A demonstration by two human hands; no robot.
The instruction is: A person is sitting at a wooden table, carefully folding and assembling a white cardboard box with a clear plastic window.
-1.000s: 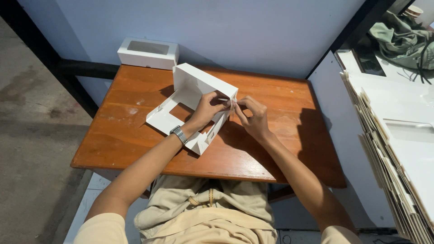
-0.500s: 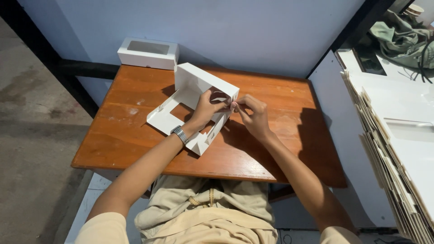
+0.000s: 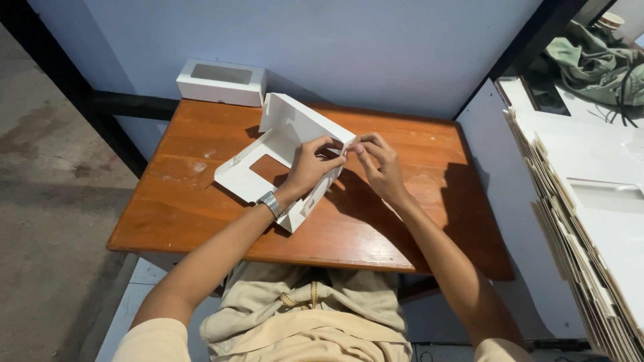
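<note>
Both grips clamped on the half-folded white carton: my left hand and right hand pinched its right corner flap, barely shifted from a second ago, so the fold looked unfinished. Carton sat mid-worktop. Finished windowed white box at the back-left edge; flat blank stack to the right.

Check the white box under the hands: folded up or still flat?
Partly folded. The white cardboard box has one wall upright, its windowed panel flat on the table; both hands pinch a corner.
</note>
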